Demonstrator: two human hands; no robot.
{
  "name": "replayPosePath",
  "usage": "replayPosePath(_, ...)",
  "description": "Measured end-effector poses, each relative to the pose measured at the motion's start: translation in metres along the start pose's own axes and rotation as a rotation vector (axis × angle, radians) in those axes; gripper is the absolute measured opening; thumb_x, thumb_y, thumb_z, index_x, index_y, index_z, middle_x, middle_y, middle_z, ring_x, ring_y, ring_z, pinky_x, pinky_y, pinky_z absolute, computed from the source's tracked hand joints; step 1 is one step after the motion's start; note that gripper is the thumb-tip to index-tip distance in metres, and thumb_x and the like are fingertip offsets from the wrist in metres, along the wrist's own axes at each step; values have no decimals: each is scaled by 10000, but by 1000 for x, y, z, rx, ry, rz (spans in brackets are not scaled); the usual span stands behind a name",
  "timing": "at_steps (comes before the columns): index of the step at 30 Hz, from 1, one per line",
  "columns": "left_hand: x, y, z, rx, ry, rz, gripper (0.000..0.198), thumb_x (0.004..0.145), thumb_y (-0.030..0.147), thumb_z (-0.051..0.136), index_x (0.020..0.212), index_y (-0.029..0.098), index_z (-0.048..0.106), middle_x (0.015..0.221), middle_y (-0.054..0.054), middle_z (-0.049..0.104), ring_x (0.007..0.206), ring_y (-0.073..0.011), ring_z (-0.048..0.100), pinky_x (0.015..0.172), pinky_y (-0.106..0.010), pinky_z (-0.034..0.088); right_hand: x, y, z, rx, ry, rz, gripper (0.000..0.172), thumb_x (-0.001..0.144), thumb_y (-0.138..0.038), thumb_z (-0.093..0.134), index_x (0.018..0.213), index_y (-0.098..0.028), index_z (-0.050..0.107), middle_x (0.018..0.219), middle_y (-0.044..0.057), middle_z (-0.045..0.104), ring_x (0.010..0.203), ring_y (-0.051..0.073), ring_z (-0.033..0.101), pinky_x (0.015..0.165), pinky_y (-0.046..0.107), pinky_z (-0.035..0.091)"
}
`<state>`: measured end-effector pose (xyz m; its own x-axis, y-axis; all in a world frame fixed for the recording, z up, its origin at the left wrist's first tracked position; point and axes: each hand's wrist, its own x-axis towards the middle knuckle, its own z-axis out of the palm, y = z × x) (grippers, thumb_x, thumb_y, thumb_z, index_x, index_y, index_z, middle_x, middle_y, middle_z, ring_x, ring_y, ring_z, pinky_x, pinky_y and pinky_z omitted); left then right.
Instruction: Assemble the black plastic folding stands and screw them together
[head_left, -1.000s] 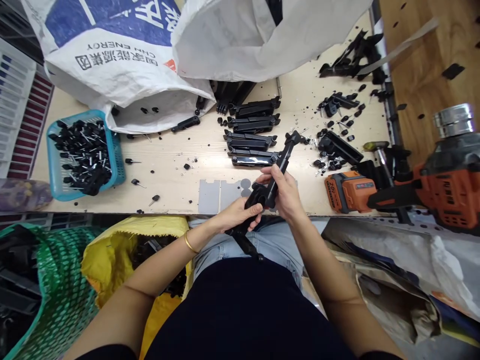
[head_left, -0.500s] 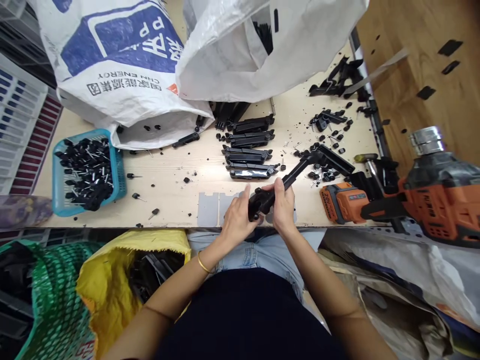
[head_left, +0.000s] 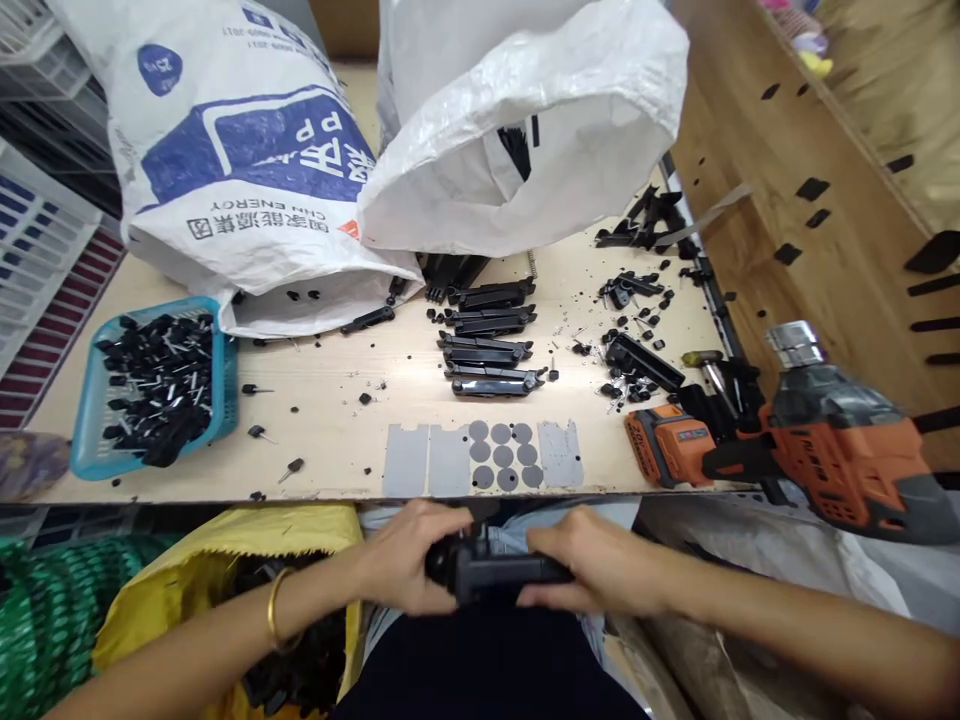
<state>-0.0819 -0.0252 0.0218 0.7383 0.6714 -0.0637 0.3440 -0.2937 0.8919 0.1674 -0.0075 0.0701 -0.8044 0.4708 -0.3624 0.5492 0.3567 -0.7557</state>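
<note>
Both my hands grip one black plastic part (head_left: pixel 491 575) held level over my lap, just below the table's front edge (head_left: pixel 315 492). My left hand (head_left: pixel 409 568) is closed round its left, rounded end. My right hand (head_left: pixel 592 572) is closed round its right end. On the table beyond lies a row of similar black plastic parts (head_left: pixel 487 350), stacked side by side near the middle.
A blue basket (head_left: pixel 217 400) of small black pieces sits at the left. Two big white sacks (head_left: pixel 517 150) lie at the back. An orange cordless drill (head_left: pixel 817 450) lies at the right. Grey stickers (head_left: pixel 427 460) mark the table front. A yellow bag (head_left: pixel 225 560) hangs below.
My hands have drawn the black part back from over the table down to my lap and turned it level. The view has tilted so more of the table's far side shows.
</note>
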Motion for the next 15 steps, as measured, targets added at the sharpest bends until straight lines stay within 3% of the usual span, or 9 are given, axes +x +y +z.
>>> replayPosePath(3, -16, 4, 28, -212, 218, -2, 523, 723, 512, 627, 1149, 208, 625, 685, -27, 635, 617, -185, 600, 571, -289, 506, 3, -11, 21, 426, 130, -12, 367, 853, -504, 541, 690, -177, 512, 523, -63, 389, 452, 55, 333, 438, 190, 242)
replayPosePath(7, -11, 13, 51, -373, 542, -36, 600, 795, 618, 517, 1239, 222, 591, 945, -98, 654, 833, -243, 623, 711, -370, 545, 17, -21, 44, 657, 276, 50, 465, 817, -590, 537, 625, -182, 422, 526, -66, 269, 477, 54, 250, 445, 205, 205)
replayPosePath(9, 3, 22, 46, -477, 641, -29, 627, 809, 654, 464, 1255, 227, 572, 1086, -115, 610, 924, -256, 608, 750, -388, 552, 27, -26, 53, 730, 425, 42, 499, 797, -676, 490, 677, -194, 436, 571, -50, 312, 512, 75, 283, 470, 218, 262)
replayPosePath(11, 21, 30, 31, -501, 701, 11, 654, 809, 681, 453, 1259, 220, 565, 1185, -123, 568, 1024, -275, 590, 816, -412, 547, 41, -26, 58, 750, 682, 8, 530, 788, -748, 395, 805, -226, 482, 660, -13, 418, 578, 128, 381, 539, 264, 369)
replayPosePath(13, 38, 36, 13, -415, 689, 110, 643, 811, 671, 485, 1252, 212, 577, 1312, -137, 517, 1167, -316, 537, 924, -459, 506, 57, -20, 57, 726, 959, 33, 534, 828, -738, 245, 956, -284, 496, 795, 36, 500, 708, 206, 482, 643, 344, 446)
replayPosePath(15, 54, 38, -1, -284, 656, 234, 619, 805, 621, 556, 1278, 222, 565, 1408, -139, 462, 1268, -343, 473, 1037, -517, 415, 73, -8, 51, 628, 1040, 94, 511, 880, -638, 132, 1111, -334, 472, 943, 73, 529, 891, 266, 523, 748, 411, 470)
